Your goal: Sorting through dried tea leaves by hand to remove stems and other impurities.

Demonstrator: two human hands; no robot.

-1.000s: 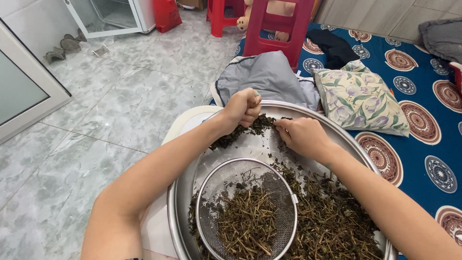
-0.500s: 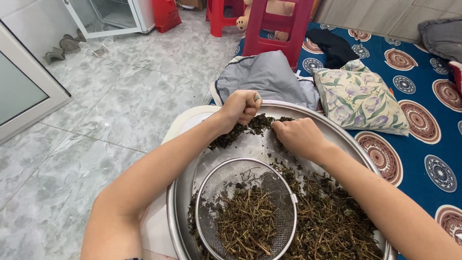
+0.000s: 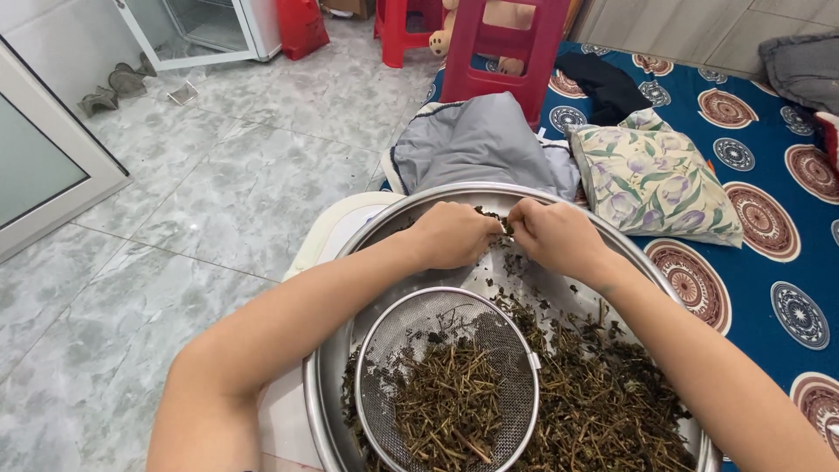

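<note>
Both hands now knuckle to knuckle, left hand (image 3: 454, 234) and right hand (image 3: 555, 236) fingers pinched on dried herb stems (image 3: 491, 216)

Basin: large round metal basin (image 3: 419, 210), silver-grey, plain.
Sieve: round wire-mesh sieve (image 3: 411, 328), silver, fine grid pattern.
Herbs: dried twiggy herb stems (image 3: 603, 411), dark olive-brown.
Cushion: square floral cushion (image 3: 651, 179), cream with green leaves and mauve flowers.
Mat: blue floor mat (image 3: 760, 262), deep blue with maroon-and-white round medallions.
Cloth: folded grey cloth (image 3: 481, 144), plain grey.
Stool: red plastic stool (image 3: 502, 44), solid red.
Floor: marbled floor tiles (image 3: 227, 192), pale grey-green with white veining.
</note>
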